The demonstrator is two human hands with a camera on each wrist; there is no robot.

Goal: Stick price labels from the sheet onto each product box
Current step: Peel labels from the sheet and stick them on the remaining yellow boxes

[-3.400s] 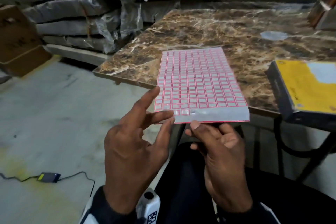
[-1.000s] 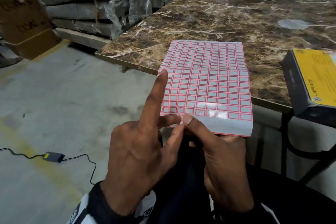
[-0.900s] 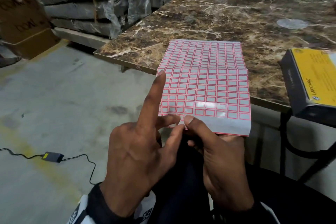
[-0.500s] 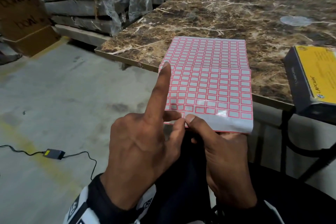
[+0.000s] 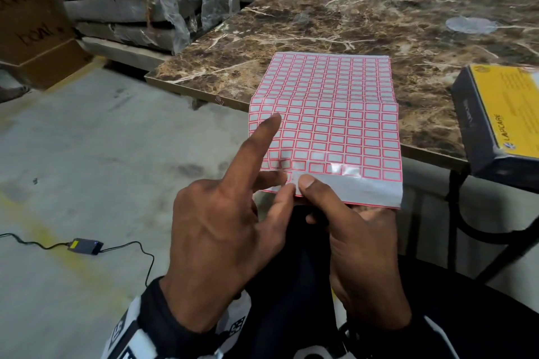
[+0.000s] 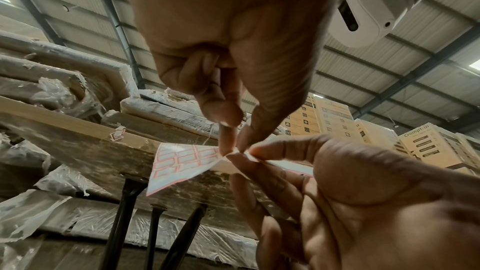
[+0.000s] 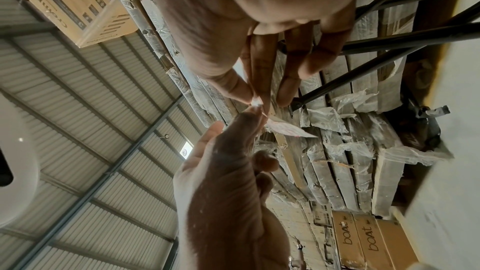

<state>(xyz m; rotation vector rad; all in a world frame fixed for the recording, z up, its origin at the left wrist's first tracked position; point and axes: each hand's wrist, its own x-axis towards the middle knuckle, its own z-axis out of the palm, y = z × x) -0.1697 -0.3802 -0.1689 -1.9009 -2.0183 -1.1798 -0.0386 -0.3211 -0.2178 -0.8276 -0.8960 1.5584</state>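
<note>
The sheet of price labels (image 5: 326,122) is up in the air in front of you, with its far end over the near edge of the counter (image 5: 364,14). Its long side runs away from you, and the near bottom edge is the part you hold. Your right hand (image 5: 361,251) pinches that bottom edge, thumb on top and fingers under it. Your left hand (image 5: 221,245) is right beside it, so the two hands touch at the near left corner of the sheet. There your left thumb and a finger seem to nip a little label (image 6: 235,152) at the edge, while your pointing finger sticks out straight over the sheet. The product box (image 5: 501,122), yellow on top with dark sides, lies on the counter well off to your right. So I think your right hand is nearer the box, but your left hand has the label, and it must cross over the sheet to get there.
</note>
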